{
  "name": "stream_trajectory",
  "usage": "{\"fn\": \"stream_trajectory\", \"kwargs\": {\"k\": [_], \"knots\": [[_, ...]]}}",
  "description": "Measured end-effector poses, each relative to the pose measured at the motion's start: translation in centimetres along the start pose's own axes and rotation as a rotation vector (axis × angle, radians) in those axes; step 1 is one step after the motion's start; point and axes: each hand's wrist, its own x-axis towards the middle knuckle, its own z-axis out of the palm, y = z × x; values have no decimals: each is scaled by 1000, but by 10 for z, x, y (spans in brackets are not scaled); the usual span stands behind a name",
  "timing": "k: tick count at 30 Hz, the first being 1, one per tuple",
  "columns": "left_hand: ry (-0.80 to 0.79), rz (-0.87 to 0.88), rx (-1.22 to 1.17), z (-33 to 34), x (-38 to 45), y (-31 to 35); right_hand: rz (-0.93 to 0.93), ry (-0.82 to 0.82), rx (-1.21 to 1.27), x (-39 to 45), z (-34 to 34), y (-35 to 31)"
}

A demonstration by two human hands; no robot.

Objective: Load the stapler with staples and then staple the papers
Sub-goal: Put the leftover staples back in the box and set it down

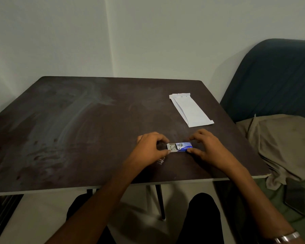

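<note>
The staple box lies flat near the front edge of the dark table, directly between the two hands. The left hand pinches the pale inner tray, which is slid partly out to the left and shows a jumble of grey staples; the right hand pinches the blue-and-white printed cardboard sleeve between thumb and fingertips. A small shiny metal object, too hidden to name, sits on the table just beneath the left hand. Farther back and to the right, well apart from the hands, lie the papers, a long white folded stack. The tabletop is matte brown, smeared with pale streaks. A metal watch band circles the right wrist.
</note>
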Motion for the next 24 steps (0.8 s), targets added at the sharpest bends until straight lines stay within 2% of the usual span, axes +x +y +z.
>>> {"fn": "stream_trajectory", "kwargs": {"k": [11,20,24], "knots": [[38,79,-74,6,-1,4,18,34,80,5,12,5],[-80,106,-32,1,4,6,86,48,129,4,16,8],[-51,106,-55,3,6,8,72,40,123,4,17,6]]}}
